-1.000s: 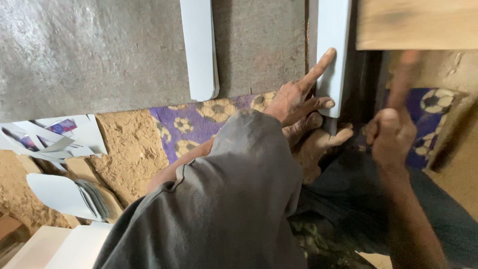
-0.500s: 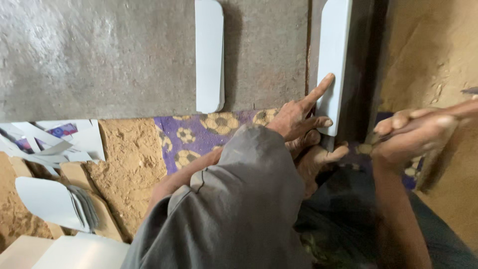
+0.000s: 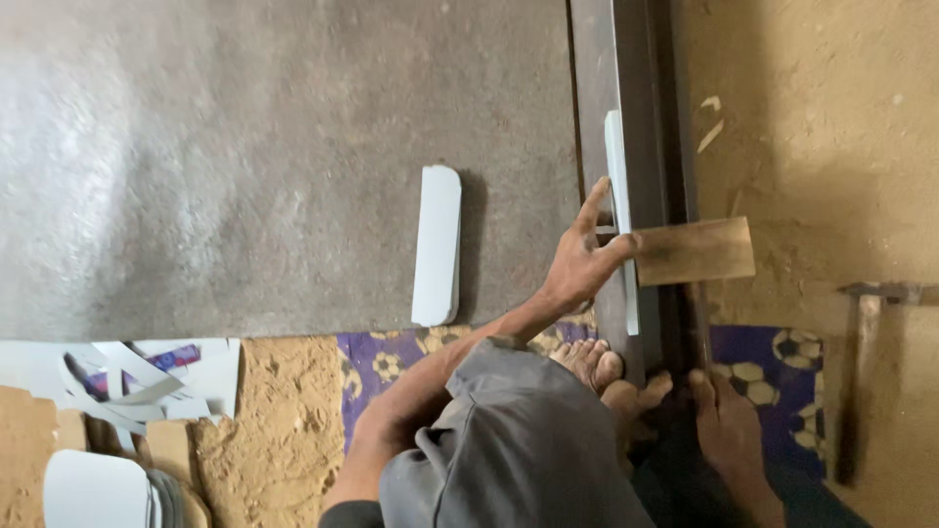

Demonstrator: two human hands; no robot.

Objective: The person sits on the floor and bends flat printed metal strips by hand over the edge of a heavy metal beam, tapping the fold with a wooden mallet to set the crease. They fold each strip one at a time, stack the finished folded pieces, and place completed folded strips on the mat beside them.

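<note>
While L hand (image 3: 579, 262), fingers spread, is pressing white strip (image 3: 618, 215) w/ wood block (image 3: 693, 251), strip's looking thin, light, stiff; R hand (image 3: 729, 425) resting flat.

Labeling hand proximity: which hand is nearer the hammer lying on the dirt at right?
Right. The right hand rests low on the dark rail, just left of the hammer. The left hand presses the white strip farther left, beyond the rail.
</note>
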